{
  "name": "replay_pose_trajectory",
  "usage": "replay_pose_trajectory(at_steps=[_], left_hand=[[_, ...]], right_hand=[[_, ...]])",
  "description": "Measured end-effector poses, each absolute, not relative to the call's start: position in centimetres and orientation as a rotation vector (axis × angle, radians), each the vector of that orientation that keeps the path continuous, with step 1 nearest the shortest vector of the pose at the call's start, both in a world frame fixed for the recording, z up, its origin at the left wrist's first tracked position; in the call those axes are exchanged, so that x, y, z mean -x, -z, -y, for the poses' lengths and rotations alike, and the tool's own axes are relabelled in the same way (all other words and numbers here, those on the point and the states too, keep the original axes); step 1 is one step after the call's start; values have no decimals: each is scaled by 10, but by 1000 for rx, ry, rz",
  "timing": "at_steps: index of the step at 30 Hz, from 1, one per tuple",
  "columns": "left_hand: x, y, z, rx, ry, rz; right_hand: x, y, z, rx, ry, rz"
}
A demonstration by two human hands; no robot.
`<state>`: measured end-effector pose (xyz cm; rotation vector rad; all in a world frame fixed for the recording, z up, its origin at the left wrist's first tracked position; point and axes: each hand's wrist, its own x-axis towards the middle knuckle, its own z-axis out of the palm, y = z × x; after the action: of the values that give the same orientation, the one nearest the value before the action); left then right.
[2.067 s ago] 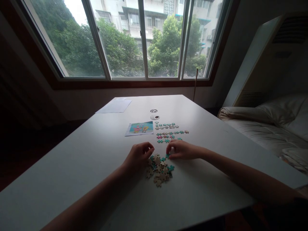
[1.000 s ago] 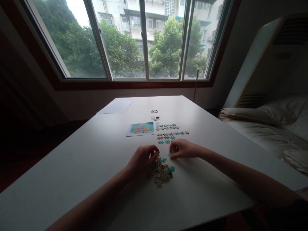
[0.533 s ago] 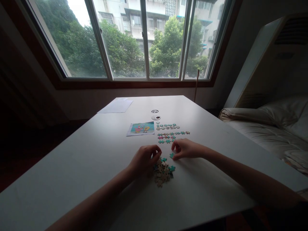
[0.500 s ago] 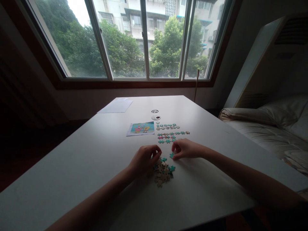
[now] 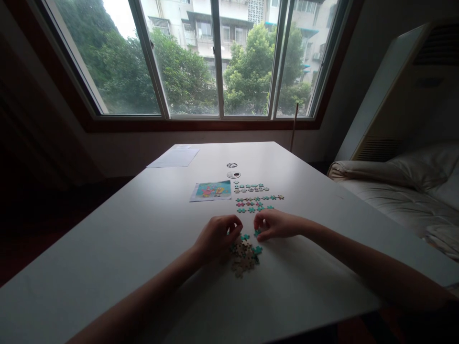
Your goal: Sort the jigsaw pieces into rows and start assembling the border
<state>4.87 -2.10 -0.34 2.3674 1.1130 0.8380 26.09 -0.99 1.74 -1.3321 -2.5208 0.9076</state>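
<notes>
A small heap of jigsaw puzzle pieces (image 5: 245,260), mostly beige backs with some teal faces, lies on the white table before me. My left hand (image 5: 219,235) is curled at the heap's upper left side, thumb and forefinger drawn together; whatever they hold is hidden. Just above the heap, on the right, my right hand (image 5: 277,224) has thumb and fingers closed around a teal puzzle piece (image 5: 257,233). Beyond my hands, several loose pieces (image 5: 251,210) lie in rows, picture side up. Left of these rows is a colourful reference picture (image 5: 213,190) with cartoon figures.
Two round flat discs (image 5: 233,175) lie farther up the white table (image 5: 143,248). Sheets of paper (image 5: 174,157) rest at its far left corner. A pale sofa (image 5: 380,184) stands to the right, and a window spans the far wall.
My right hand has shifted slightly left and down, showing more of the nearest row's right end. My left hand stays nearly in place beside the heap.
</notes>
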Motion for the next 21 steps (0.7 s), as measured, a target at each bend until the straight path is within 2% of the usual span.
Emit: replay_pose_trajectory(at_steps=[11,18,21], left_hand=[[-50,-2,25,-2340,-827,-1080],[-52,-6,28,-2253,-878,-1071],[-51,-5,25,-2153,-917,-1070]], right_hand=[[-251,-18,17,994,-1122,2254],[-245,-16,18,975,-967,2155],[-246,-14,21,979,-677,2138]])
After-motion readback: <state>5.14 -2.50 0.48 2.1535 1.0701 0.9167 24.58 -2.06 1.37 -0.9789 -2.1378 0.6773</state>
